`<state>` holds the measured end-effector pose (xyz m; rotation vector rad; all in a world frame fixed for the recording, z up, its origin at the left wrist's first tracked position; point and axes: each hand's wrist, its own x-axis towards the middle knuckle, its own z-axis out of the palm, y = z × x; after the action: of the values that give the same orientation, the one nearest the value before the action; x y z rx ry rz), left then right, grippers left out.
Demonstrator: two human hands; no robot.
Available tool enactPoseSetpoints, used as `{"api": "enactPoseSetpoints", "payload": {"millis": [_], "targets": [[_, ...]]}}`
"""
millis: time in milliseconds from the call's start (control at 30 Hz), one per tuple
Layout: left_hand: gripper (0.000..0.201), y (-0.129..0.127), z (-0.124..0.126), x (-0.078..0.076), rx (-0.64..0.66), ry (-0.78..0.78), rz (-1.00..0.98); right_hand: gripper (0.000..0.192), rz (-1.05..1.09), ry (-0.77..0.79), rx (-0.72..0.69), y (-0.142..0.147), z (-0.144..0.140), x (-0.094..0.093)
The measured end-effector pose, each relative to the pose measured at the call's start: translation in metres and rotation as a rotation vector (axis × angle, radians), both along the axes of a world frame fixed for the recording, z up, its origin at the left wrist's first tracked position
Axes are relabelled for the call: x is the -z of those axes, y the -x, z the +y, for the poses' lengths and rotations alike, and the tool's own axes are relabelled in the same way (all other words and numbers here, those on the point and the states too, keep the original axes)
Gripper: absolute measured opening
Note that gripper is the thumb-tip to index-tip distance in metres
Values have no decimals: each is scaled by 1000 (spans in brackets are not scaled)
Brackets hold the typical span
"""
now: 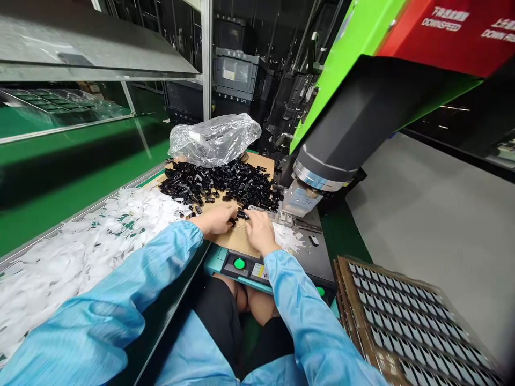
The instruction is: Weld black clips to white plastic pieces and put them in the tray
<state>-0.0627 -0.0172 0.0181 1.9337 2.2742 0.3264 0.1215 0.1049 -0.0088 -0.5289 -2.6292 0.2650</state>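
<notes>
Both my hands rest on a brown cardboard sheet [241, 236] in front of a pile of small black plastic parts [225, 185]. My left hand [215, 220] is curled, its fingertips pinching a small black part [234, 219]. My right hand [259, 228] lies beside it, fingers bent over another small black part [242, 214] near the pile's front edge. Both arms wear light blue sleeves. The fingertips nearly meet between the two hands.
A green and black press head [341, 145] hangs over a metal fixture [300, 203] at the right. A green button [240, 263] sits below the cardboard. White scraps [80, 252] cover the left bench. A clear plastic bag [213, 139] lies behind the pile. A tray of small parts [402, 321] stands at lower right.
</notes>
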Motion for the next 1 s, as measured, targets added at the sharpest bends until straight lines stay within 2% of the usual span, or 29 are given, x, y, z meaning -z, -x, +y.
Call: {"api": "enactPoseSetpoints", "payload": {"millis": [100,233,300,400,500,700,833,1000], "targets": [[26,10,-14,7,59,21,11,47,-135,-43,-36,32,-12,-4],[18,20,-27,13,91,-24,22,37,-284,-122,-68,56,-19,-10],[13,23,-31,13,58,-44,-32,36,-324,-143,-78,61,-19,-11],[18,21,-30,15,-43,-74,-135,32,-351,-153,-83,63,-19,-12],[21,15,-24,19,-85,-89,-182,29,-371,-159,-83,57,-21,-11],[17,10,-13,29,-46,-56,-286,32,-287,-80,-34,27,-27,-5],[14,11,-5,26,-74,-8,-307,31,-146,26,65,4,-22,2],[22,-5,2,17,-215,-30,-253,27,-85,44,97,-17,-12,10]]}}
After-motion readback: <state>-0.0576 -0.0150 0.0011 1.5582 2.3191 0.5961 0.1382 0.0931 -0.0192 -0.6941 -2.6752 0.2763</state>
